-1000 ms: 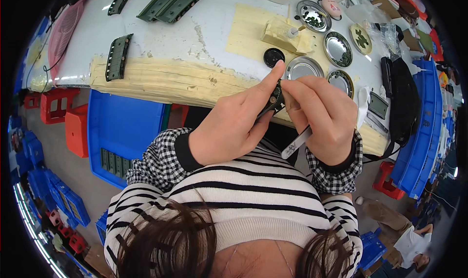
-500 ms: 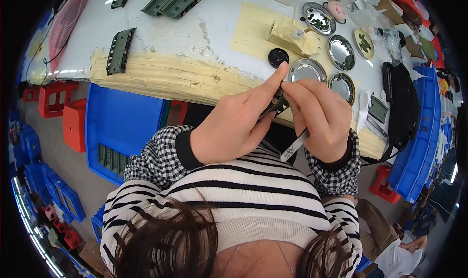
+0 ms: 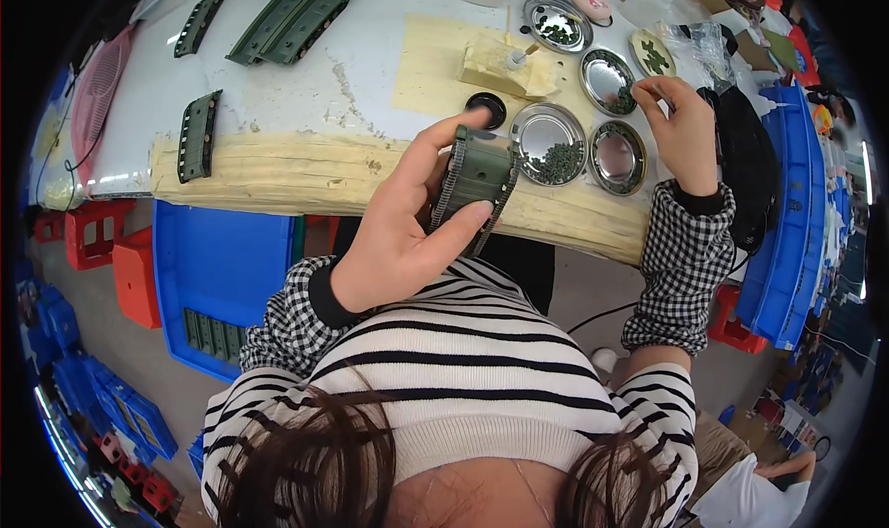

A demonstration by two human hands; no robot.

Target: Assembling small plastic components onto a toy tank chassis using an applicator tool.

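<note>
My left hand (image 3: 394, 232) is wrapped round a dark green toy tank hull (image 3: 483, 169), tilted upright at the table's near edge, with ribbed black tracks down its sides. The thumb lies across its face. Over the right side of the table, my right hand (image 3: 683, 134) has thumb and fingers pinched together beside a metal dish (image 3: 597, 69) of small dark green parts. Whatever the pinch holds is too small to make out. Between the hands stand a metal dish (image 3: 544, 122) of tiny green pieces and another shallow metal dish (image 3: 611, 160).
A black round lid (image 3: 486, 109) and a yellowish block (image 3: 495, 72) with a small bottle stand behind the hull. More green tank parts (image 3: 289, 26) lie at the left. A blue tray (image 3: 222, 250) sits below the table edge, near red stools (image 3: 139, 273).
My right hand has left the tank hull and moved right to the dishes; the tweezers it held no longer show. My left hand has turned the hull, its flat green face now visible.
</note>
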